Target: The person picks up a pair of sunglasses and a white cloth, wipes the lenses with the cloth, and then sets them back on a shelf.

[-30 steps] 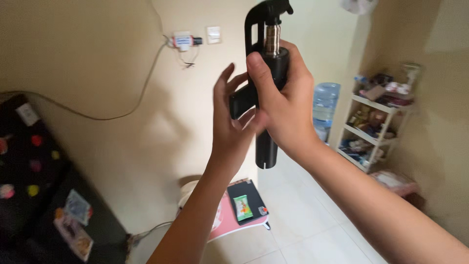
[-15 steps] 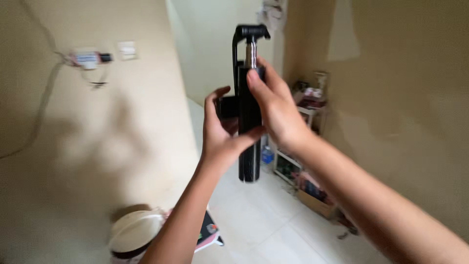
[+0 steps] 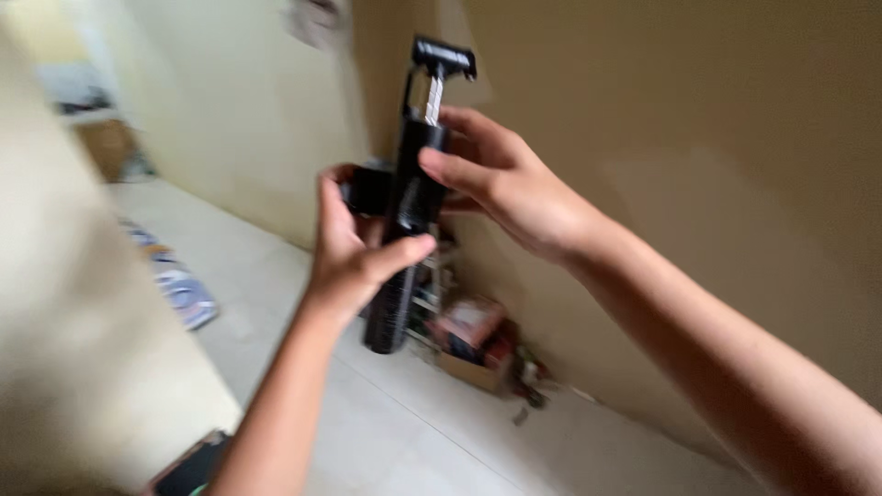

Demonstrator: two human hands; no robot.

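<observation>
Selfie stick [image 3: 401,220], black cylindrical handle, gripped by both hands.

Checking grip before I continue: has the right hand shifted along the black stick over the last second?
No. The right hand still grips the black stick just below its silver neck; only the camera swung, so the room behind changed.

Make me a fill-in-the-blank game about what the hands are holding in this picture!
1. The selfie stick is coloured ____.
2. It is held by ____ hands.
3. The right hand grips it ____ the left hand.
4. The stick's silver rod pokes out at its ____ end.

Missing words: black; two; above; top
</observation>
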